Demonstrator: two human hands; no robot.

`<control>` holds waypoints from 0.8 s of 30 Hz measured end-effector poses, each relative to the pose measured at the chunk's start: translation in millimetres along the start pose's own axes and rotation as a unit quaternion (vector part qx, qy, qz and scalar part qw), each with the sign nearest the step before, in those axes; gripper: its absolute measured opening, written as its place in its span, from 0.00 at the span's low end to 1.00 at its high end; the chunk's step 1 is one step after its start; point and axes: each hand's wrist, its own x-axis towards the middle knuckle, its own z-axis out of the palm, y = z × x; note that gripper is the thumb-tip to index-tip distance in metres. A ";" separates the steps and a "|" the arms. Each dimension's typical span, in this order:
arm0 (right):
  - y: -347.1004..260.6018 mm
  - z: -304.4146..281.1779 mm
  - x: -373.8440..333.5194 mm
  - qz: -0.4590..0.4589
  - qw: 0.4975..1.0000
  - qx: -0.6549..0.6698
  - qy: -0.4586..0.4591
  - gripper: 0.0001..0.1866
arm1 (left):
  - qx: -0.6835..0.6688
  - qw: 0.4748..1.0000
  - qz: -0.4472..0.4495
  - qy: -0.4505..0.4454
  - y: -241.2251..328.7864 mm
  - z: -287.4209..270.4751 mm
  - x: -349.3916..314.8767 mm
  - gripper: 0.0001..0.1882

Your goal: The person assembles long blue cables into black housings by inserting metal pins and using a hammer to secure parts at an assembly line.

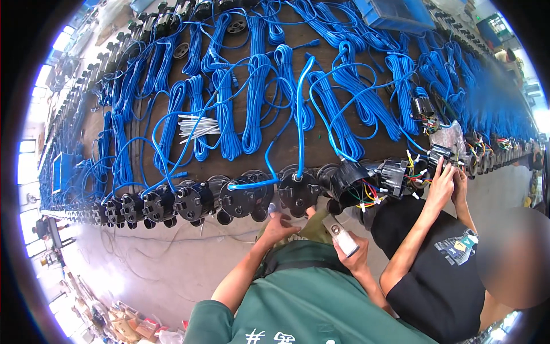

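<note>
In front of me, a row of round black housings with blue cables runs along the bench edge. My left hand is just below a black housing, its fingers apart and nothing plainly in them; a small blue-grey patch shows at one fingertip. My right hand is closed around a white and silver handheld tool with a round hole near its upper end; its exact kind is unclear. Above it, between my hands, is another black housing with a thick blue cable rising from it.
Coiled blue cable bundles cover the brown bench. White strips lie among them. To my right, a co-worker's hands work at a black housing. An open housing trails coloured wires. A blue bin stands at the back.
</note>
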 end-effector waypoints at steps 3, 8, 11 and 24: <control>7.7 3.3 3.3 0.004 1.000 0.010 0.027 0.11 | 0.005 1.000 0.000 0.018 33.4 14.6 0.8 0.35; 3.2 -5.3 12.0 -0.083 0.995 -0.042 0.033 0.11 | 0.006 0.984 0.122 0.132 16.6 44.3 57.9 0.18; -16.9 -4.6 21.5 -0.177 0.983 0.015 0.041 0.09 | 0.021 0.971 0.166 0.174 2.7 52.7 73.9 0.22; 0.1 14.1 2.8 -0.088 0.996 0.006 -0.015 0.07 | -0.005 0.968 0.183 0.170 8.1 49.8 67.4 0.17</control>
